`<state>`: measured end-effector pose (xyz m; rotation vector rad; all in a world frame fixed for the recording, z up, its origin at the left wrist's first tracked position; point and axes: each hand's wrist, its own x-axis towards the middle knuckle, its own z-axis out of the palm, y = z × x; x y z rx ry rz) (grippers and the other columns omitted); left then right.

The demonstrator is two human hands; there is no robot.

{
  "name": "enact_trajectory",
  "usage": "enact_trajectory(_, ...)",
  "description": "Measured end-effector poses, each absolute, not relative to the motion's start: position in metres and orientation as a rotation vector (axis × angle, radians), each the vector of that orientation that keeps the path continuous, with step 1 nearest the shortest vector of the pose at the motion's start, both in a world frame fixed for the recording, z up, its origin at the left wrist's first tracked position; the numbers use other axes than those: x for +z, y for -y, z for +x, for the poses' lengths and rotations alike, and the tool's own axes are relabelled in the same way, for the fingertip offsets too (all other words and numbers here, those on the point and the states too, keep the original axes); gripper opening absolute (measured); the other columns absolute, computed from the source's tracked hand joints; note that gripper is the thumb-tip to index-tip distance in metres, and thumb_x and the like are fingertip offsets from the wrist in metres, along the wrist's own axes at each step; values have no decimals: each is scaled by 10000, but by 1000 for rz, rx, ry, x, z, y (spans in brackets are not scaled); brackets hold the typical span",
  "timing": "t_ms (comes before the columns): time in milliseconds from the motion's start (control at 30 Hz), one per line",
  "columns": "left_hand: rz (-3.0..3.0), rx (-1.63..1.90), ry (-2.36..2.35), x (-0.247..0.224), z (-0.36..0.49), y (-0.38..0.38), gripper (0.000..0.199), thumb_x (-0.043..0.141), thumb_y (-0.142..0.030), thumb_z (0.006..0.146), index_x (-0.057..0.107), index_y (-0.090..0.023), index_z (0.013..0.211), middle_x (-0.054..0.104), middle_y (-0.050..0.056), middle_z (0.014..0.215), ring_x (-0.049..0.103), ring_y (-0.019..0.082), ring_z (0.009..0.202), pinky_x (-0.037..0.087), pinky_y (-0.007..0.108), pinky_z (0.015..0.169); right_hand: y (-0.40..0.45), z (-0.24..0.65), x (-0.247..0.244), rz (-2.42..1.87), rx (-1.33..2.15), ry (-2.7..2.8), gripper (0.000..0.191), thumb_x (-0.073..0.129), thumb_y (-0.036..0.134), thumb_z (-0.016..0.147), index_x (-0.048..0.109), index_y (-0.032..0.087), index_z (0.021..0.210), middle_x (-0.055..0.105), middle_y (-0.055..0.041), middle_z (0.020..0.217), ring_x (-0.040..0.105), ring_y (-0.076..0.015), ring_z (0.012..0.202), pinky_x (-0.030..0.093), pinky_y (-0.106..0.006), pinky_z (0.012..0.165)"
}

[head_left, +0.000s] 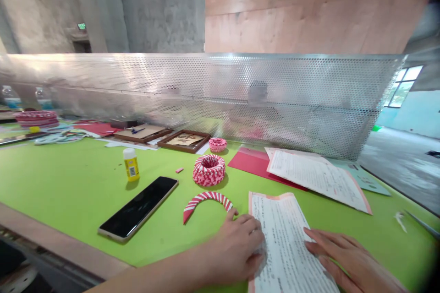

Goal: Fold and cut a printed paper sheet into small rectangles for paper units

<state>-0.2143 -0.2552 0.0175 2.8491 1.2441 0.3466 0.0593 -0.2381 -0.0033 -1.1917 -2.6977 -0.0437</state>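
Note:
A printed paper sheet (pixel 280 238) with a pinkish border lies before me, its top edge slightly wavy. My left hand (pixel 240 242) is at its left edge with curled fingers, apparently gripping that edge; the thumb's contact is partly hidden. Its outermost finger meets the right end of a curved red-and-white folded paper strip (pixel 206 196). On the sheet's right edge rests my right hand (pixel 343 256), fingers stretched out. Behind the strip sits a red-and-white folded paper ring (pixel 209 175), with a smaller ring (pixel 217 144) farther back.
A phone (pixel 139 208) and a glue stick (pixel 131 165) occupy the left side of the green table (pixel 62 183). Picture frames (pixel 185 140) stand near the perforated metal screen (pixel 292 105). Red paper (pixel 249 163) and more printed sheets (pixel 312 176) lie right, with scissors (pixel 422 224) at the edge.

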Motion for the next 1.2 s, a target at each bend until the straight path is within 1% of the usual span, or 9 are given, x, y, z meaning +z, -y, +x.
enact_trajectory(133,2850,381,-1248,15,-213,254,111,472,-258,749,481,-210,849,548,21,1000,470,189,934,262,378,842,244,68,-5,-1211,-48,2646,374,377,318,822,500,216,1160,519,-37,1181,489,-222,1059,447,-363,851)
enact_trajectory(267,2850,408,-1226,13,-212,253,122,450,-250,769,487,-215,880,541,24,1032,460,198,969,236,392,858,254,65,1,-1297,85,2542,357,363,320,837,494,228,1156,524,-25,1180,489,-206,1054,425,-376,873)
enact_trajectory(433,2856,394,-1200,14,-212,252,140,443,-233,780,485,-215,912,536,31,1062,458,202,987,224,397,866,255,62,-1,-1392,323,2371,392,354,347,845,446,167,1181,600,-52,1072,522,-198,1000,411,-385,871)
enact_trajectory(533,2855,379,-1194,15,-212,252,131,452,-221,772,486,-216,898,539,27,1058,463,196,982,228,393,864,252,64,-5,-1434,401,2315,394,361,374,839,453,166,1162,617,-46,1039,534,-197,976,409,-387,866)
enact_trajectory(800,2859,392,-1190,15,-213,252,101,446,-218,771,496,-206,858,530,26,1068,457,182,999,266,348,849,253,67,-11,-1427,349,2355,388,345,371,840,456,172,1154,603,-51,1058,517,-194,995,399,-396,878)
enact_trajectory(900,2840,407,-1184,14,-214,251,97,459,-234,763,511,-211,841,540,17,1054,474,178,983,266,351,850,254,66,-11,-1409,310,2364,381,354,362,838,456,180,1158,603,-46,1059,514,-198,997,402,-397,873)
enact_trajectory(1067,2800,426,-1157,15,-216,250,176,477,-294,761,528,-234,918,550,33,1058,492,196,968,253,381,865,257,62,-4,-1396,299,2341,382,381,355,829,455,196,1168,610,-46,1047,525,-207,984,408,-399,855)
enact_trajectory(1200,2789,408,-1125,18,-218,248,202,496,-301,756,541,-232,940,545,37,1077,495,204,973,264,369,870,257,60,-1,-1425,308,2335,403,393,380,818,463,195,1169,618,-46,1030,533,-211,967,410,-393,844)
